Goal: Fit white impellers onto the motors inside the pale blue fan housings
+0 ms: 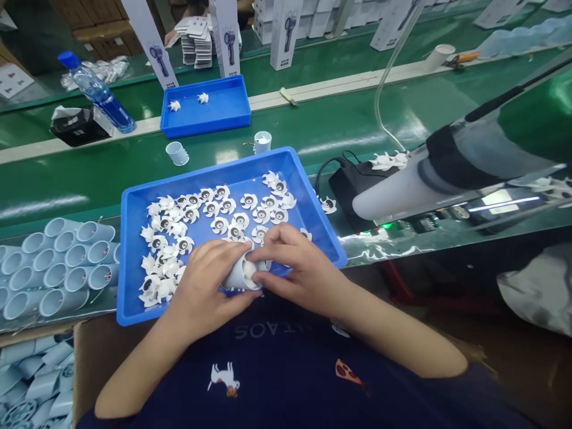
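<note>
My left hand is wrapped round a light-blue plastic cylinder, which lies tilted with its open end toward my right hand. The right fingers pinch at that opening, where a white fan impeller shows inside the cylinder. How far it sits in is partly hidden by the fingers. Both hands are over the front edge of a large blue tray. Many loose white impellers lie in this tray, some with their dark ringed hubs up.
Rows of blue cylinders are stacked at left, above a box of blue parts. A smaller blue tray, a water bottle and two cylinders stand beyond. At right are a black device and a wrapped, sleeve-like object.
</note>
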Demonstrator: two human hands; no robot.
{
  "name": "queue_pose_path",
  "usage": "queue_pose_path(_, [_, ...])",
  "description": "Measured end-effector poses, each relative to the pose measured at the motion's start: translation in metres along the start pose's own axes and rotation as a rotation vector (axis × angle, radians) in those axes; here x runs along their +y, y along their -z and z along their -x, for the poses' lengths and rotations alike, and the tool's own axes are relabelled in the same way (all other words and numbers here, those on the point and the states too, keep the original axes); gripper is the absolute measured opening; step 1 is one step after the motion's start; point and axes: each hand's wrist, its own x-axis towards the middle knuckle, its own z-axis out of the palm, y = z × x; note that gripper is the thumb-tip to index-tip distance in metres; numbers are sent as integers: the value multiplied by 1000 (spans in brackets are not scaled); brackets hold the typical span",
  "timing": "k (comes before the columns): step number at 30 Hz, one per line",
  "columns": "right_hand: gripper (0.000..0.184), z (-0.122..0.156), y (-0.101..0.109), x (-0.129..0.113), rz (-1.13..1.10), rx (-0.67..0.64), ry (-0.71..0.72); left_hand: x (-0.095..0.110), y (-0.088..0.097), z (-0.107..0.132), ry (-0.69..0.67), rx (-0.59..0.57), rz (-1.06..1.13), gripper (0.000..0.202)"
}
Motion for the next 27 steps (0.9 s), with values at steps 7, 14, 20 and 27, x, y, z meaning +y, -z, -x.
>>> queue_pose_path(7, [13, 5, 4, -3, 116, 18, 43, 4, 2, -7, -79, -28, -41, 58])
queue_pose_path(14, [11, 12, 15, -4, 137, 86, 234, 12, 0, -14, -127, -38, -12, 56])
queue_pose_path(20, [12, 29, 50, 2, 112, 241, 237, -16, 46, -51, -147, -1, -303, 58])
queue_pose_path(27, [14, 41, 37, 13, 65, 378, 203, -106, 45, -192, 316, -35, -544, 53])
